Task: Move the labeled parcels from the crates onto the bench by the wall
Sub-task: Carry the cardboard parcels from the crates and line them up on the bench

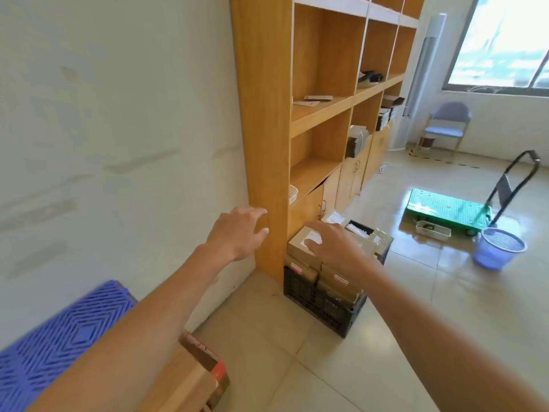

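Note:
A black crate [319, 306] stands on the floor against the foot of the wooden shelf unit, stacked with brown labeled parcels [337, 282]. The top parcel [298, 243] carries a white label. My right hand [334, 242] reaches over it, fingers spread above the label; contact is unclear. Further left my left hand [240, 230] hovers with relaxed fingers in front of the shelf's side panel, holding nothing. A second crate [383, 243] with pale parcels sits behind the first. At the bottom left lies the blue slatted bench [53, 337], with a brown parcel [193, 379] beside it.
The tall wooden shelf unit [267, 114] rises just behind the crates, white wall to its left. A green platform trolley [445, 208], a white tray [432, 230] and a purple waste basket [497, 248] stand on the tiled floor to the right. A chair [445, 126] sits by the window.

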`<act>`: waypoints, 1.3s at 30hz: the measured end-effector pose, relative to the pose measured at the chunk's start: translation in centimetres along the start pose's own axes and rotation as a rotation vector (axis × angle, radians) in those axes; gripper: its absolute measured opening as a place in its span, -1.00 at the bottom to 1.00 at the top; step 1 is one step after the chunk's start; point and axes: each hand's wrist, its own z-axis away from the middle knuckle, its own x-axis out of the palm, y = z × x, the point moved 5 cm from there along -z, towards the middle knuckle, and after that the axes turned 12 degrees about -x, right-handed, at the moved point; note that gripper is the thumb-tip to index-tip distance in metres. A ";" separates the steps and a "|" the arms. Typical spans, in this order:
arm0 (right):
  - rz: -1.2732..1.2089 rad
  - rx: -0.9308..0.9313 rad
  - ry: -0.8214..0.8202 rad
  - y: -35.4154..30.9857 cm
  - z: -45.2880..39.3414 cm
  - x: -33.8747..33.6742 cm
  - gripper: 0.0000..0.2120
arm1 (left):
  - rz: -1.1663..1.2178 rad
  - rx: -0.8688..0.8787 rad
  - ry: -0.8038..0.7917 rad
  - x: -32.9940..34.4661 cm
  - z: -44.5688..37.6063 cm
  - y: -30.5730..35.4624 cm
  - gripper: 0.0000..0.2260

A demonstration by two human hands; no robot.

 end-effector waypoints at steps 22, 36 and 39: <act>-0.145 0.574 -0.058 30.9 -7.9 7.1 -0.53 | 0.140 0.113 -0.492 27.8 -27.3 11.0 -0.55; -0.359 0.810 -0.155 54.4 -9.0 13.7 -0.48 | 0.087 0.073 -0.740 47.4 -37.6 21.7 -0.54; -0.390 0.855 -0.182 57.0 -8.9 15.9 -0.46 | 0.107 0.002 -0.771 51.2 -38.6 21.0 -0.52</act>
